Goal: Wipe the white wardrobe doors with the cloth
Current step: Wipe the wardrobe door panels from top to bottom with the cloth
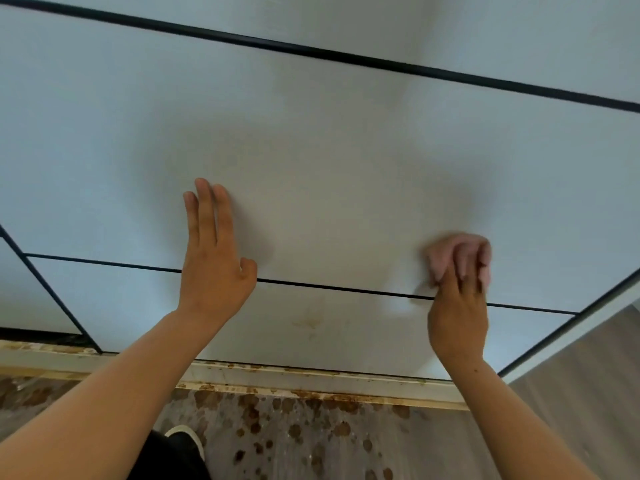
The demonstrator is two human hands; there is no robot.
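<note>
I see a big white wardrobe door (311, 140) filling most of the frame, smooth and flat, with thin black lines running across it where the panels meet. My left hand (214, 258) is in the middle left of the frame, spread out flat with the fingers straight, resting against the door and holding nothing. My right hand (457, 306) is at the middle right, and its fingers are curled tight around a pink cloth (450, 254). The cloth is soft and bunched into a lump, and it is pressed on the door just above one of the black lines. It looks a bit blurry, so I cannot make out its weave. Below that line, near the lower middle, the lower panel (311, 327) has a faint yellow-brown stain on it. Under the wardrobe runs a pale base strip (311, 379) with rusty brown marks along it. The floor (311, 434) at the bottom of the frame is grey, like wood planks, and is covered with many round brown spots. A black shoe with a white edge (183, 438) shows at the lower left, on the floor.
</note>
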